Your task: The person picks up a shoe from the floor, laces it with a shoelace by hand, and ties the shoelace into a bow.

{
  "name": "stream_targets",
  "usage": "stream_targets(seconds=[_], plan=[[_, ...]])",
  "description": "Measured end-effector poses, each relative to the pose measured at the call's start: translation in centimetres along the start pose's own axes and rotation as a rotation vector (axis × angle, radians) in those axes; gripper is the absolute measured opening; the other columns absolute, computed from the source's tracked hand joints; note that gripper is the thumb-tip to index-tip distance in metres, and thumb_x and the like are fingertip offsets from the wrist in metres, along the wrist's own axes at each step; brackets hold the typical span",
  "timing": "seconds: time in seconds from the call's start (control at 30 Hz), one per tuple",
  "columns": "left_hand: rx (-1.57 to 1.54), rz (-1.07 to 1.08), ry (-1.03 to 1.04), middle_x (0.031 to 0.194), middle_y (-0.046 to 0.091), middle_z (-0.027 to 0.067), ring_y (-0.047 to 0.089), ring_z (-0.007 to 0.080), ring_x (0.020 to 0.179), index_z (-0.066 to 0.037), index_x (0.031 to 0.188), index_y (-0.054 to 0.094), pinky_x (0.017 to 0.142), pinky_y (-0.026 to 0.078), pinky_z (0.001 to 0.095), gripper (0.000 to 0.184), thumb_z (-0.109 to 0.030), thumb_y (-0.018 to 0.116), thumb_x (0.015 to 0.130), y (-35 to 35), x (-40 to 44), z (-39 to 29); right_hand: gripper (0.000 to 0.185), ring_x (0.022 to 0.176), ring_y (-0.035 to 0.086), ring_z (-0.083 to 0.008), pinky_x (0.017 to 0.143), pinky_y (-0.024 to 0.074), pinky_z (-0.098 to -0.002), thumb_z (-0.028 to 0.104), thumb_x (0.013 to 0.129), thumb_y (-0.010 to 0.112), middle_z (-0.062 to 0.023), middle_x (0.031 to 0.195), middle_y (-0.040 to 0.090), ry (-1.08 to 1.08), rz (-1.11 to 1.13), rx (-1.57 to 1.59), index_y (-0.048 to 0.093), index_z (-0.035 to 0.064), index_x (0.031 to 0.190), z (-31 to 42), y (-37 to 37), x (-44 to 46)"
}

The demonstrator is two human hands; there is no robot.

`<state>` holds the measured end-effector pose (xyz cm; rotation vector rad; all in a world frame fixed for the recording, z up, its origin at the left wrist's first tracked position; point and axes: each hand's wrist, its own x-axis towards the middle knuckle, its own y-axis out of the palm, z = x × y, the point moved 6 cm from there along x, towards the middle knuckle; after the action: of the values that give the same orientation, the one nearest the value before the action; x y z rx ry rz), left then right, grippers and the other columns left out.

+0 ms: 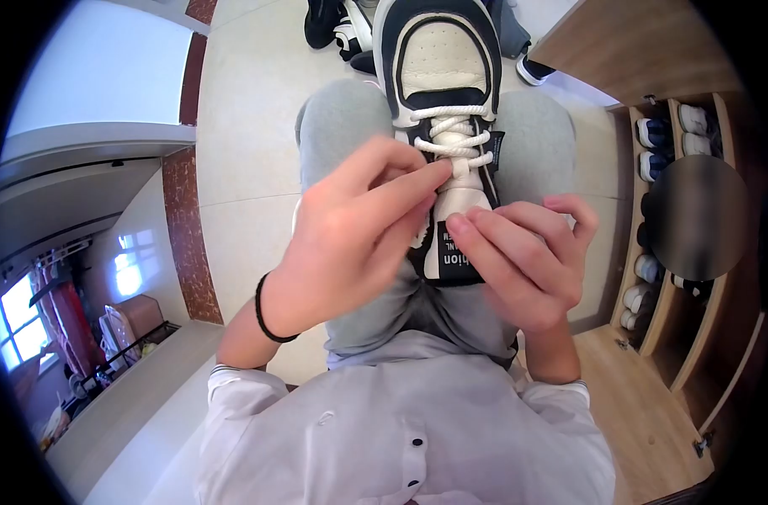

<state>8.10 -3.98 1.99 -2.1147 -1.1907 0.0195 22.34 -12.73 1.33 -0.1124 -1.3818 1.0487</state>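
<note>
A cream and black sneaker (445,63) rests sole down between my knees, its toe pointing away from me. Thick white shoelaces (458,135) cross its lower eyelets. The pale tongue (461,200) carries a black label with white lettering. My left hand (354,231), with a black band on the wrist, is closed at the left eyelets; its fingertips pinch the shoelace beside the tongue loop, and the fingers hide part of it. My right hand (531,261) has thumb and index fingertip together over the tongue's right edge; whatever they hold is hidden.
Grey trousers (535,143) cover my knees on both sides of the sneaker. Other shoes (350,29) lie on the tiled floor (249,160) ahead. On the right, an open wooden cabinet (661,337) holds several pairs of shoes. A railing (123,358) stands at the far left.
</note>
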Motion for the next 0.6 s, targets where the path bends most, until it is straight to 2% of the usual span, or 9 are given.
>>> stream_targets(seconds=[0.07,0.17,0.33,0.47,0.6], plan=[[0.002,0.052,-0.032,0.088,0.069,0.0101,0.067,0.0210,0.080,0.001,0.105,0.073,0.069,0.053,0.0284,0.026,0.010,0.073,0.081,-0.2,0.1,-0.1,0.027,0.081,0.063,-0.0132,0.084,0.0400,-0.0364,0.016,0.072,0.076,0.0027,0.097,0.072,-0.008,-0.021,-0.003,0.079,0.0111,0.098,0.0,-0.2,0.0],[0.045,0.002,-0.120,0.091,0.070,0.0098,0.068,0.0212,0.080,0.001,0.105,0.074,0.069,0.053,0.0289,0.027,0.011,0.073,0.079,-0.7,0.4,0.1,0.026,0.081,0.063,-0.0131,0.083,0.0400,-0.0361,0.015,0.072,0.078,0.0032,0.097,0.072,0.023,0.029,-0.007,0.079,0.0122,0.099,-0.1,-0.2,0.3],[0.071,-0.071,0.068,0.090,0.071,0.0098,0.068,0.0196,0.079,-0.002,0.103,0.075,0.069,0.053,0.0285,0.027,0.010,0.074,0.078,-0.1,0.8,0.3,0.026,0.081,0.063,-0.0131,0.082,0.0407,-0.0356,0.014,0.072,0.078,0.0029,0.097,0.072,0.013,-0.033,0.010,0.078,0.0119,0.098,-0.1,0.0,0.1],[0.044,-0.086,0.088,0.090,0.070,0.0102,0.068,0.0188,0.079,-0.002,0.101,0.076,0.069,0.053,0.0282,0.025,0.009,0.074,0.078,0.3,0.9,0.2,0.026,0.081,0.063,-0.0135,0.081,0.0417,-0.0355,0.013,0.072,0.078,0.0023,0.096,0.072,0.046,0.016,0.010,0.078,0.0112,0.097,-0.1,-0.1,0.4],[0.048,0.013,0.136,0.088,0.064,0.0077,0.062,0.0187,0.075,-0.004,0.102,0.077,0.066,0.050,0.0291,0.029,0.007,0.076,0.076,-0.1,2.3,-0.3,0.029,0.082,0.063,-0.0157,0.079,0.0438,-0.0361,0.013,0.069,0.077,0.0003,0.098,0.072,0.020,-0.011,0.064,0.078,0.0094,0.098,-0.2,0.3,0.0]])
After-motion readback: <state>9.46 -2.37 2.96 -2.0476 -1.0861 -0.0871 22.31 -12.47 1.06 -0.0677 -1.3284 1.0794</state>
